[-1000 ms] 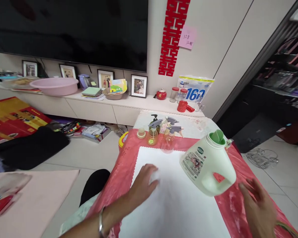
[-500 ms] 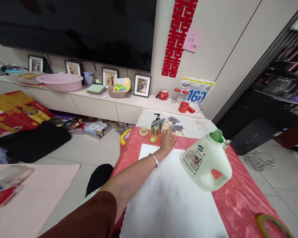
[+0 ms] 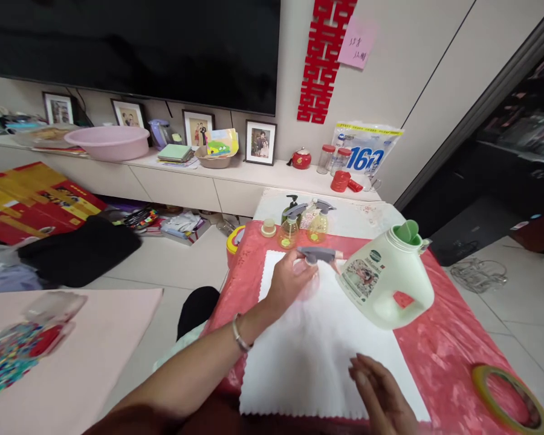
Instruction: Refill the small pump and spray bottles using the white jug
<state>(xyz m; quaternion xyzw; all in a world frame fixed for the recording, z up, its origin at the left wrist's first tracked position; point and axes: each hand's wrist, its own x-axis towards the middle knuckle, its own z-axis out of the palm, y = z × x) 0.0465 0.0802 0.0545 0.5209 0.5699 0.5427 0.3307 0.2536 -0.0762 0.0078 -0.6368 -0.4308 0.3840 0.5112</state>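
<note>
My left hand (image 3: 290,279) is closed around the neck of a small clear spray bottle (image 3: 316,255) with a grey trigger head, held above the white scallop-edged cloth (image 3: 299,368). Lower right, my right hand (image 3: 381,389) hovers over the cloth with its fingers apart and nothing in it. Close to the held bottle stands a pale green detergent jug (image 3: 390,278) with a green spout and no cap on. Two more spray bottles, one on the left (image 3: 288,232) and one on the right (image 3: 318,225), stand at the back, near a dark pump bottle (image 3: 292,204).
A pale cap (image 3: 268,227) sits on the red tablecloth (image 3: 453,326), left of the bottles. A roll of tape (image 3: 510,399) lies at the right edge. Behind the table, the TV cabinet (image 3: 240,188) carries picture frames, a pink basin (image 3: 111,144) and jars.
My left hand has brought a spray bottle from the back group towards me, over the cloth. My right hand has come into view at the lower right.
</note>
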